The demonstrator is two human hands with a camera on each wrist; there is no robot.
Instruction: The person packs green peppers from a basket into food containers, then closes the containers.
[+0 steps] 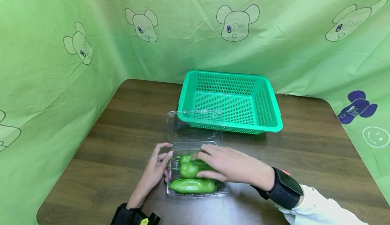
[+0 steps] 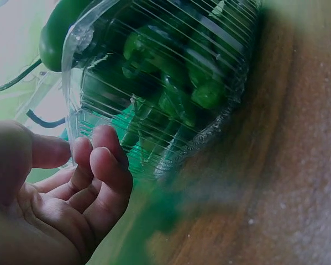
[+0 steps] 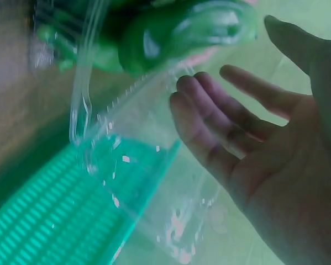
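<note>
peppers [image 1: 192, 185]: glossy green | container [image 1: 195, 140]: clear, ribbed | basket [image 1: 268, 123]: bright teal-green, perforated grid | worktop [image 1: 122, 133]: dark brown woodgrain | backdrop cloth [image 1: 45, 83]: light green, outlined bear heads, one purple bear | wrist straps [image 1: 286, 191]: black

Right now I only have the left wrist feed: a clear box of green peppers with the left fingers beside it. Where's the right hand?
Observer: The right hand lies over the peppers in the clear box. Its fingers are nearly straight and grip nothing.
Operator: Lid on or off?
Observer: The lid is open. It is tipped back on the far side, towards a green basket.
Operator: Anything in that basket?
Observer: The head view shows nothing in it.
</note>
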